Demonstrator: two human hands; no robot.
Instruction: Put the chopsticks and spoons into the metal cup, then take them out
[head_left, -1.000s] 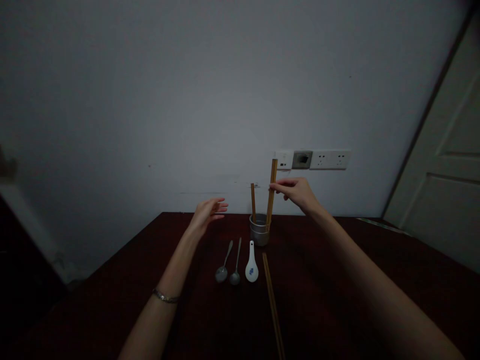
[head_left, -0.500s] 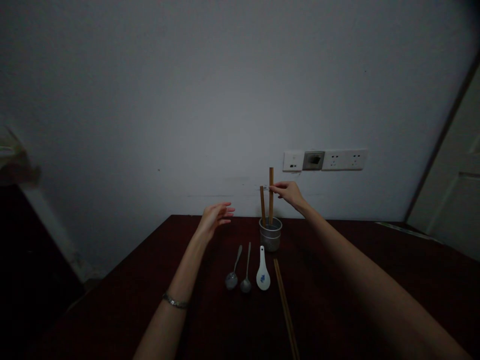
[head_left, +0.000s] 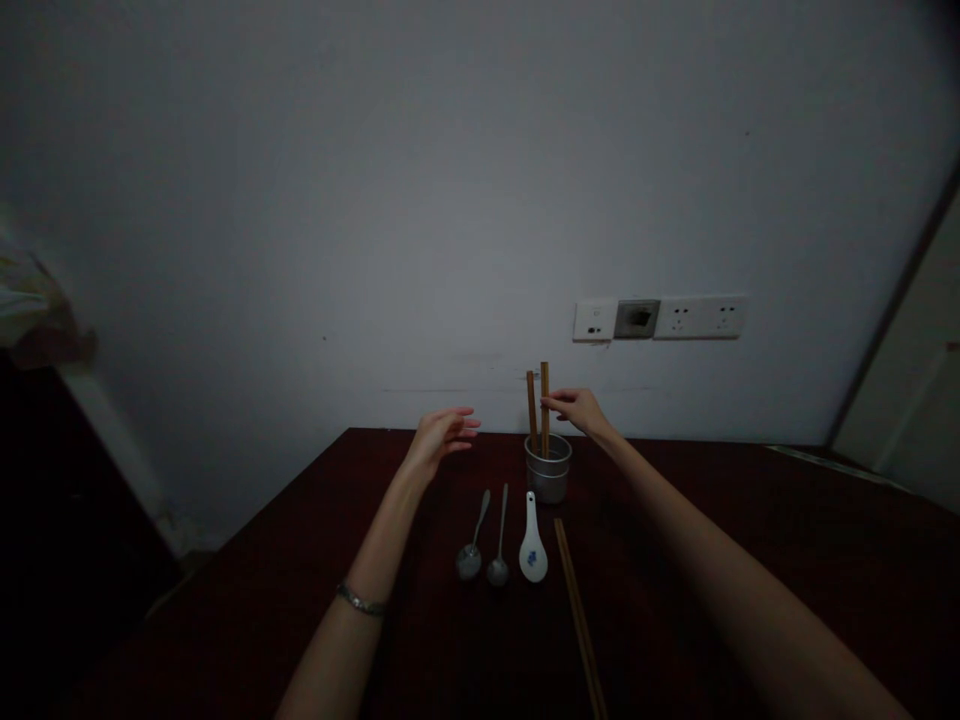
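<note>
Pinching a pair of chopsticks (head_left: 545,420) near the top, the right hand (head_left: 579,408) has its fingers drawn narrow around the wood, thumb and forefinger doing the gripping. From where I stand, that pair is almost upright, its lower part inside the metal cup (head_left: 548,482) and its lower ends hidden by the wall. Just to its left, a second bunch of chopsticks (head_left: 532,405) leans slightly in the same cup. The left hand (head_left: 442,437) hangs in the air to the left of the cup, apart from it, fingers loosely spread and pointing towards it; a bracelet (head_left: 360,600) circles that wrist.

Nearer the person, on the dark red bench (head_left: 420,650), I see a row: a metal spoon (head_left: 469,560) at the left, a second metal spoon (head_left: 498,570) beside it, then a white spoon (head_left: 532,550) with a blue mark in its bowl. More chopsticks (head_left: 577,610) lie slantwise to its right. Behind, sockets (head_left: 679,318) line the pale wall (head_left: 450,200).
</note>
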